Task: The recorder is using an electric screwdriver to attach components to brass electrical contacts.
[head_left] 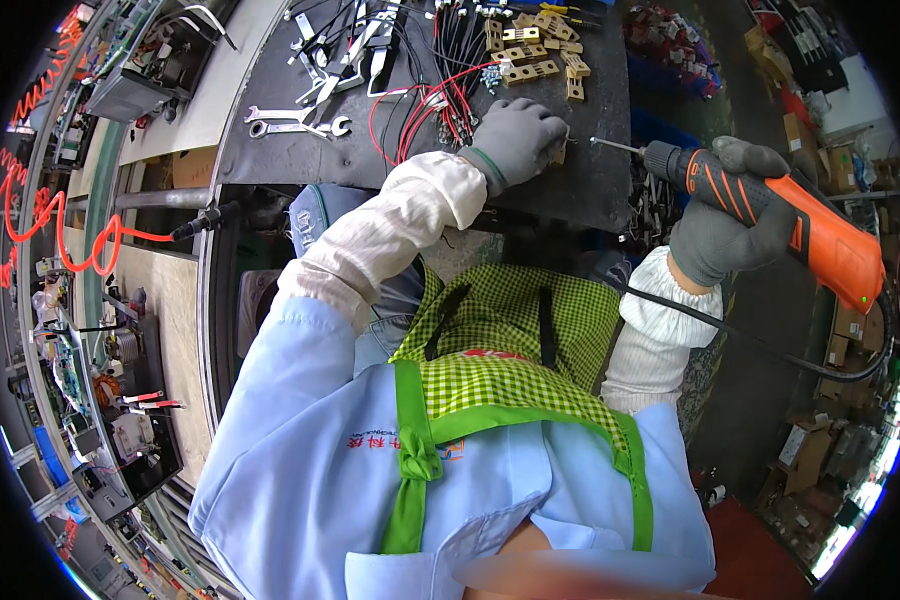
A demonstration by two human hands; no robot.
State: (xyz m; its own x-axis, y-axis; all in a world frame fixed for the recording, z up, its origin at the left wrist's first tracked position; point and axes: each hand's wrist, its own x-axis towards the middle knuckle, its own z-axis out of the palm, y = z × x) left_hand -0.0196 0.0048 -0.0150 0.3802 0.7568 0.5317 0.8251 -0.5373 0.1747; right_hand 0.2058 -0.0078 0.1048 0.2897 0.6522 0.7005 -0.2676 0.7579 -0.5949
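My right hand (725, 225), in a grey glove, is wrapped round an orange and black power screwdriver (770, 205). Its long thin bit points left over the table's right side, the tip apart from my left hand. My left hand (515, 142), also gloved, rests at the near edge of the dark work table (350, 155). Its fingers are curled down over a small brass-coloured block (559, 154), mostly hidden beneath them. Just beyond that hand lie several loose brass-coloured blocks (530, 72), a little pile of small screws (490, 77) and red and black cables (440, 100).
Spanners (295, 122) and metal brackets (370, 40) lie on the table's left. A black cord (760, 355) loops from the screwdriver past my right sleeve. Racks of electronic units (120, 400) and a coiled red air hose (105, 235) stand left. Cardboard boxes (805, 450) sit at right.
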